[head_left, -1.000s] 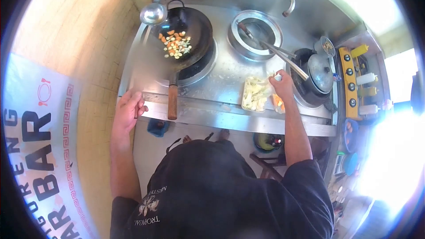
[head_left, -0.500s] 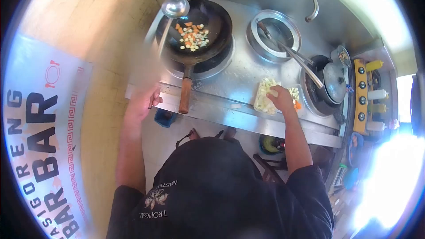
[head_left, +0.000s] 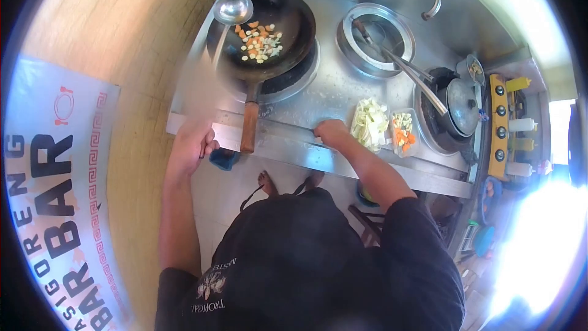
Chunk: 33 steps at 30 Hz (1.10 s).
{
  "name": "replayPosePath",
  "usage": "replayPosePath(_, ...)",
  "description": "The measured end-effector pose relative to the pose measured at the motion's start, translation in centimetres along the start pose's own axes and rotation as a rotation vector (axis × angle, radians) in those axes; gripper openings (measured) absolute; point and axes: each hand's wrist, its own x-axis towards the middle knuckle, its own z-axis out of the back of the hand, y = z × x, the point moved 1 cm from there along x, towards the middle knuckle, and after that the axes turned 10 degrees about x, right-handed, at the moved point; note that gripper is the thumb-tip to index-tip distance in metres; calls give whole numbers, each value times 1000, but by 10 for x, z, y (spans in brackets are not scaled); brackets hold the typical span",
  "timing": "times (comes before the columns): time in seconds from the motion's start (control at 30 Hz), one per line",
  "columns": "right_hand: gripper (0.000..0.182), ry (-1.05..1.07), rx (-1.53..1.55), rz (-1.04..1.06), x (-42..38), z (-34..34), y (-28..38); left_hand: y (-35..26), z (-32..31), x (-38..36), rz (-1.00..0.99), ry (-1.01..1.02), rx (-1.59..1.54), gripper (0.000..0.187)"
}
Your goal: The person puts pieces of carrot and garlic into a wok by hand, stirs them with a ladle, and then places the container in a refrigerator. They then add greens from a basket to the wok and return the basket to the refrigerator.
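Note:
My left hand (head_left: 199, 141) is closed at the counter's front left, in line with the handle of a ladle (head_left: 233, 9); a blurred patch covers part of that handle. The ladle's bowl hangs over the left rim of a black wok (head_left: 294, 27) holding chopped carrot and pale round slices (head_left: 260, 43). Toward me points the wok's wooden handle (head_left: 250, 127). My right hand (head_left: 331, 132) is at the counter's front edge, fingers curled down; what they hold, if anything, is hidden. Beside it lie chopped cabbage (head_left: 370, 124) and a small clear container of diced vegetables (head_left: 402, 130).
A metal pot (head_left: 401, 18) with long-handled utensils across it stands behind the vegetables. Farther right is a lidded dark pot (head_left: 462, 107) on a burner. A faucet (head_left: 435, 0) reaches over from the back wall. Several squeeze bottles (head_left: 522, 125) line the right side.
My right hand has left the cabbage and moved left to the counter's front edge, where a small white item lay. The left hand and ladle stay nearly in place; the view has shifted slightly.

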Motion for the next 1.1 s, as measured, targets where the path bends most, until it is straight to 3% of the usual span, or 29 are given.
replayPosePath(0.3,12,91,-130,109,18,-20,-6,3,-15,-19,11,1,55,20)
replayPosePath(0.47,16,-446,347,-185,-64,72,-26,4,-25,-30,4,42,-20,26)
replayPosePath(0.53,17,-467,406,-345,-103,102,-38,-7,-38,-38,-106,92,3,26)
replayPosePath(0.63,18,-515,320,-355,-133,93,-74,25,-37,-16,-8,141,-113,26)
replayPosePath(0.73,22,-637,584,-348,-159,82,-91,26,-42,-13,-25,187,-109,26)
replayPosePath(0.8,24,-850,565,-594,-192,69,-105,21,-51,-13,-22,195,-89,26)
replayPosePath(0.83,24,-732,543,-724,-205,58,-107,20,-52,-12,-45,199,-96,25)
replayPosePath(0.87,24,-741,550,-746,-214,39,-107,19,-54,-11,-68,205,-103,25)
replayPosePath(1.0,31,-668,553,-781,-216,-4,-94,17,-59,-10,-71,180,-90,25)
replayPosePath(1.07,30,-707,309,-699,-202,-10,-88,16,-61,-11,-68,184,-43,25)
replayPosePath(1.1,30,-714,326,-709,-195,-8,-88,16,-61,-12,-51,159,-49,25)
